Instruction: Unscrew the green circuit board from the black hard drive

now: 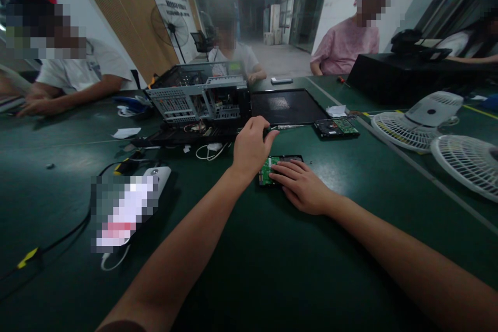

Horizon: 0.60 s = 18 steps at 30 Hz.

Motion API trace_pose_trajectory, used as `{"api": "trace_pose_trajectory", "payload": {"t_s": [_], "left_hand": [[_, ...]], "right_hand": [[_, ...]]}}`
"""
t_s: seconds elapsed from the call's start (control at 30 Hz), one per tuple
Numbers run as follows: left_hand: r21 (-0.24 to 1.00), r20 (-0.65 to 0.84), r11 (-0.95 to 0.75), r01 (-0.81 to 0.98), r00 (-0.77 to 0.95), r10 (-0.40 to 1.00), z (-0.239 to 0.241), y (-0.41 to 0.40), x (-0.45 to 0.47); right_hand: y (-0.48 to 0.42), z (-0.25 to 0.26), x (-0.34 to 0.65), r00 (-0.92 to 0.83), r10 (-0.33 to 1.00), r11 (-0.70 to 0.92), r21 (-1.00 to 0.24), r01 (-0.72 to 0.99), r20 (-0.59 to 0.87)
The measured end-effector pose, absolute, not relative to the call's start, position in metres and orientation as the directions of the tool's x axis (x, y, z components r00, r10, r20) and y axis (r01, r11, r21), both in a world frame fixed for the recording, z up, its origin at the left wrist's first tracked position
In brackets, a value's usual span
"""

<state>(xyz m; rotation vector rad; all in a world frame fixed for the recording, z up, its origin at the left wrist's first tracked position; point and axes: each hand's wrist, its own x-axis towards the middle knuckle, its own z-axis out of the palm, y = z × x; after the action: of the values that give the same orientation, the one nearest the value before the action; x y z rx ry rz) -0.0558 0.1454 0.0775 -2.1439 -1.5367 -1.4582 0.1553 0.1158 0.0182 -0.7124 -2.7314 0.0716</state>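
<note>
A hard drive with a green circuit board facing up lies on the green table in front of me. My right hand lies flat on it, fingers stretched over the board. My left hand is closed in a fist around a screwdriver handle, held upright just above the drive's far edge. The screwdriver's tip is hidden behind my fingers.
An opened computer case stands behind my hands, beside its black side panel and a second hard drive. White fan grilles lie at right. A cable and a blurred object sit at left. Several people sit around the table.
</note>
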Motion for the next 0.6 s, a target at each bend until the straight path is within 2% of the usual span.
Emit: {"api": "trace_pose_trajectory", "payload": {"t_s": [0.17,0.6], "left_hand": [[0.354,0.772,-0.496,0.793,0.051,0.634,0.0792,0.1448,-0.0562],[0.342,0.755,-0.507,0.791,0.089,0.649,0.0788,0.1454,-0.0558]], "right_hand": [[0.1163,0.016,0.1558,-0.824,0.475,0.879,-0.129,0.459,0.307],[0.116,0.018,0.1555,-0.825,0.475,0.879,-0.136,0.456,0.306]]}}
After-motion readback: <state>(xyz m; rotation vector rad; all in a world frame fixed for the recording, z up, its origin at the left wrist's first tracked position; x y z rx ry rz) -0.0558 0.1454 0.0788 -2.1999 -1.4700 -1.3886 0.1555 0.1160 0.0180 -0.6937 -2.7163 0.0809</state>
